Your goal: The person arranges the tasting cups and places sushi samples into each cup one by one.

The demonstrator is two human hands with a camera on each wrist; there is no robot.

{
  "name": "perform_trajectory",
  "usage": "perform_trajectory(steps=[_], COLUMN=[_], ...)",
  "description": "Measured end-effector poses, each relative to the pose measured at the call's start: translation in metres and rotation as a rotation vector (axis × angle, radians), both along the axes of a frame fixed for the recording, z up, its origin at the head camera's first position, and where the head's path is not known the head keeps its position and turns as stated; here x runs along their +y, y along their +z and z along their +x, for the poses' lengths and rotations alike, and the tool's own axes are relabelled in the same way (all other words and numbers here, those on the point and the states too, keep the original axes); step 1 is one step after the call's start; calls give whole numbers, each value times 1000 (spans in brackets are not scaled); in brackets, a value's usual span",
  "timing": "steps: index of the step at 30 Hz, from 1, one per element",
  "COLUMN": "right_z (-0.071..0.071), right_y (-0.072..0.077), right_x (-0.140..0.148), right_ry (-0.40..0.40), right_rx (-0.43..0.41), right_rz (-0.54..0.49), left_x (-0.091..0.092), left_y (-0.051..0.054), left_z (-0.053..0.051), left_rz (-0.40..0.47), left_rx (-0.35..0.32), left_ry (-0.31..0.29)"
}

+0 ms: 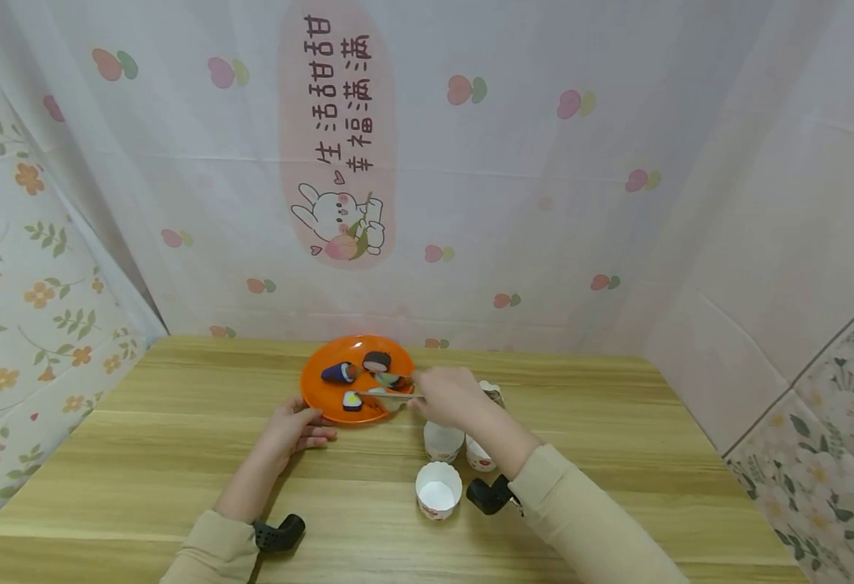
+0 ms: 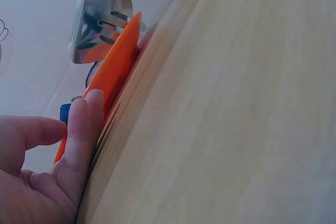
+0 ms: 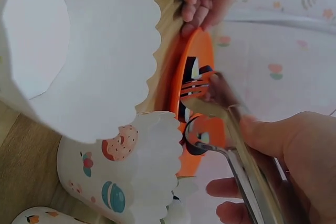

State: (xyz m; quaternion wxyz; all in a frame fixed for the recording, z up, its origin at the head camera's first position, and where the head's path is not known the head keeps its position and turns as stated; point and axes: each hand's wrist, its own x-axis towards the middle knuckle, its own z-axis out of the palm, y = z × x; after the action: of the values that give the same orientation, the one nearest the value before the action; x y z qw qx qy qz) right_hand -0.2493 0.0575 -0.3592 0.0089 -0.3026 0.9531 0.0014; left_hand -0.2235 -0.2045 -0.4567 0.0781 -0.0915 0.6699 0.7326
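Observation:
An orange plate [image 1: 317, 400] lies at the back of the table with several toy sushi pieces on it. They include a blue cone roll [image 1: 336, 373], a dark round roll [image 1: 376, 362] and a white piece with a yellow centre [image 1: 352, 401]. My left hand [image 1: 291, 434] holds the plate's near-left rim between thumb and fingers. Metal tongs [image 3: 244, 166], with a fork-like end and a broad end, are gripped in my right hand [image 1: 452, 397]. The tongs' ends are spread over the plate, near the sushi. I cannot tell whether they touch a piece.
Several white paper baking cups stand right of the plate, below my right forearm. The nearest cup [image 1: 439, 491] shows a bare inside; another cup [image 1: 443, 442] is behind it. A printed curtain [image 1: 514, 203] hangs along the table's back edge.

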Motion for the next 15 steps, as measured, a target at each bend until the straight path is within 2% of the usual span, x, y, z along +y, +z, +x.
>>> perform_trajectory(steps=[15], right_z=[-6], right_y=[-4], right_x=[-9], right_ry=[-30], right_rx=[-10], right_rz=[45], left_x=[1], left_y=[0], left_z=[0], left_rz=[-6], left_rx=[-2], left_ry=[12])
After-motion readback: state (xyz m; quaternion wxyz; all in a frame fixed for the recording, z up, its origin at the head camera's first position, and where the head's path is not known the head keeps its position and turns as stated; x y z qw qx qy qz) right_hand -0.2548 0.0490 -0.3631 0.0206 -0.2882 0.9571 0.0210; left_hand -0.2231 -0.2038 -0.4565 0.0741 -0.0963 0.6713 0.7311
